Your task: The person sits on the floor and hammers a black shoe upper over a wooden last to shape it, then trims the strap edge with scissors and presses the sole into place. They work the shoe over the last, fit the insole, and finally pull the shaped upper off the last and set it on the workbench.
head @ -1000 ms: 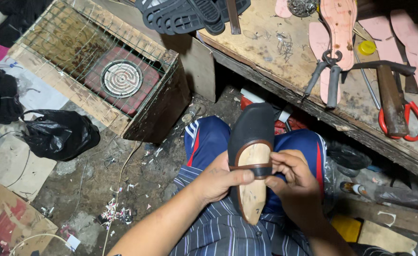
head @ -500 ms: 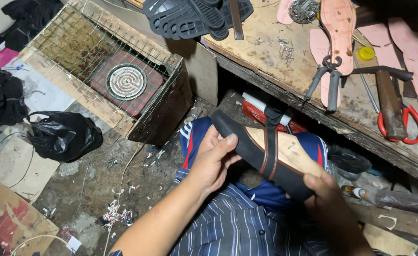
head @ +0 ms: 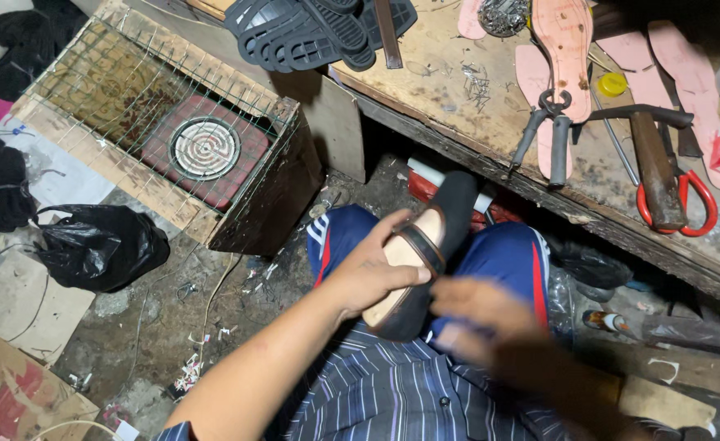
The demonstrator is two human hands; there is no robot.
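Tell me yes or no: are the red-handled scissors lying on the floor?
No, the red-handled scissors lie on the wooden workbench, beside a hammer.

This is a small shoemaker's workshop, rough and crowded. A worn wooden tabletop (head: 458, 90) at the far right carries pink insoles (head: 568, 41), a stack of black rubber soles (head: 311, 28), pincers (head: 543, 135), a hammer (head: 654, 163), red-handled scissors (head: 678, 204) and scattered nails (head: 476, 82). At the far left a wooden crate with a wire grid (head: 131, 106) encloses a round electric heating coil (head: 205, 149). The dirt floor (head: 131, 327) is littered with scraps, cardboard (head: 17, 306) and a black plastic bag (head: 98, 245). A half-made black shoe (head: 425, 253) lies on the person's lap.
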